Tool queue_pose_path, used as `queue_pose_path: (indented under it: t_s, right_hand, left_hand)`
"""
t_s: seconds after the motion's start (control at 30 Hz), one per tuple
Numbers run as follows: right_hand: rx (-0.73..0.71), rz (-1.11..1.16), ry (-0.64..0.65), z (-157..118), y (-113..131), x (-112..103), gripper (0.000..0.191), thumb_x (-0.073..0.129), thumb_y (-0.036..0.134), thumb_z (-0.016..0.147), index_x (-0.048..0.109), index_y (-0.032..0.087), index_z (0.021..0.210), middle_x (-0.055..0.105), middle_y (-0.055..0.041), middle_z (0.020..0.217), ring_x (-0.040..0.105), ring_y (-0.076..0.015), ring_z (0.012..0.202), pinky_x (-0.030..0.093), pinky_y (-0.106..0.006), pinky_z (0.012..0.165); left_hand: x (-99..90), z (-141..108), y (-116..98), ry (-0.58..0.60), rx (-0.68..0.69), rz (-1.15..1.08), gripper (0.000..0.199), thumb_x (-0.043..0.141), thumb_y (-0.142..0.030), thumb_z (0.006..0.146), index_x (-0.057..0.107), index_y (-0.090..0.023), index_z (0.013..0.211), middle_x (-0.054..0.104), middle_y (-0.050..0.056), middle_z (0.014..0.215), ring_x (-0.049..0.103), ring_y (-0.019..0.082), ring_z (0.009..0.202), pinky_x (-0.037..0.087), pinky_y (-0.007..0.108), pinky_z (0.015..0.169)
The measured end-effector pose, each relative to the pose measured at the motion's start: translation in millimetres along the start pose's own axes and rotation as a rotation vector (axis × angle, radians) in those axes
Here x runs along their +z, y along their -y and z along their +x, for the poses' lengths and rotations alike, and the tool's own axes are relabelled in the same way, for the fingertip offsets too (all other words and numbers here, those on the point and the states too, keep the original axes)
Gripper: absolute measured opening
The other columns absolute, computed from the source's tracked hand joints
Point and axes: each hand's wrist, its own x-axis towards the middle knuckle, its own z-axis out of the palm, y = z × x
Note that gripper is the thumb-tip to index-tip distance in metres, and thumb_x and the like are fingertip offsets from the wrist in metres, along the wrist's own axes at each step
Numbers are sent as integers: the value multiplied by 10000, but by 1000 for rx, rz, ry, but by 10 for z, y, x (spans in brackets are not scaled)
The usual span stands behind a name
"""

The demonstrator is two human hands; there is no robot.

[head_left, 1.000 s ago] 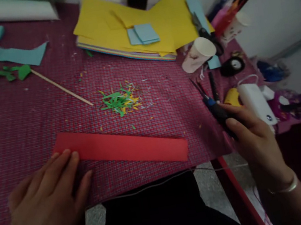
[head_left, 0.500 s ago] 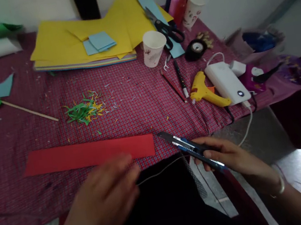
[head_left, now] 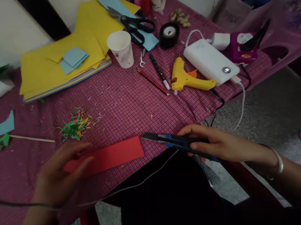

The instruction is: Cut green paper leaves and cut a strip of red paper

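Note:
A red paper strip (head_left: 117,154) lies along the front edge of the checked tablecloth. Over its left part is my left hand (head_left: 59,173), thumb and fingers apart, covering that end of the strip; whether it touches the paper is hard to tell. My right hand (head_left: 212,142) is wrapped round a dark blue and black utility knife (head_left: 180,142). The knife's blade is out and points left, its tip just beyond the strip's right end. Behind the strip sits a small pile of green and yellow paper shreds (head_left: 74,128).
Yellow sheets (head_left: 50,70) lie at the back left. A paper cup (head_left: 122,51), scissors (head_left: 135,26) and black tape dispenser (head_left: 169,34) stand or lie behind. The yellow glue gun (head_left: 187,77) and white power bank (head_left: 211,61) are at the right, with cables trailing near the edge.
My left hand has moved left along the red strip and its fingers have spread. The view has turned, shifting the table items. The knife remains in my right hand.

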Motion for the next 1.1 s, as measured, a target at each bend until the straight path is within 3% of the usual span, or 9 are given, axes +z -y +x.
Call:
queue_pose_path:
  t_s: [0.13, 0.23, 0.4, 0.57, 0.87, 1.0, 1.1]
  right_hand:
    - [-22, -21, 29, 5, 1, 29, 291, 491, 287, 964, 461, 213, 1243, 548, 1, 871, 535, -88, 674, 527, -207, 573]
    - [-23, -33, 43, 1, -11, 28, 302, 486, 257, 960, 459, 216, 1258, 551, -1, 878, 534, -91, 678, 538, -209, 576]
    - [-41, -43, 54, -11, -37, 15, 314, 476, 242, 963, 461, 218, 1275, 570, -11, 892, 549, -94, 691, 537, -205, 576]
    - [-27, -89, 65, -11, -32, 27, 323, 479, 242, 961, 460, 214, 1283, 577, -8, 887, 552, -84, 653, 509, -193, 551]
    - [-25, -184, 115, 11, 17, 55, 290, 475, 208, 955, 479, 223, 1244, 574, 16, 846, 564, -71, 593, 462, -184, 527]
    - [-47, -263, 120, 20, 22, 60, 297, 486, 200, 946, 501, 219, 1242, 591, 21, 817, 576, -81, 598, 445, -188, 520]
    - [-51, -307, 114, 19, 25, 69, 303, 484, 194, 943, 507, 222, 1244, 595, 22, 804, 573, -86, 607, 431, -186, 510]
  left_hand:
    - [166, 223, -149, 212, 125, 20, 555, 621, -466, 832, 481, -241, 1319, 608, 106, 1260, 598, 283, 1118, 497, 473, 929]
    - [220, 255, -330, 233, 143, 108, 546, 600, -383, 858, 442, -236, 1360, 603, 101, 1277, 574, 293, 1157, 462, 491, 953]
    - [226, 149, -443, 134, 176, 130, 494, 591, -292, 868, 460, -230, 1340, 669, 71, 1156, 613, 264, 1091, 433, 473, 993]
    - [285, 96, -409, 162, 133, 115, 580, 584, -290, 874, 366, -281, 1411, 617, 74, 1244, 580, 267, 1156, 384, 527, 1059]
    - [375, 113, -372, 56, 117, 30, 646, 617, -251, 849, 345, -309, 1432, 618, 92, 1215, 602, 269, 1125, 416, 557, 1041]
    - [383, 91, -392, 22, 105, 44, 529, 630, -261, 843, 444, -277, 1337, 629, 91, 1184, 603, 259, 1119, 391, 567, 1064]
    - [363, 52, -441, -14, 102, 93, 280, 599, -279, 859, 561, -254, 1135, 657, 32, 1087, 626, 225, 1052, 381, 538, 1085]
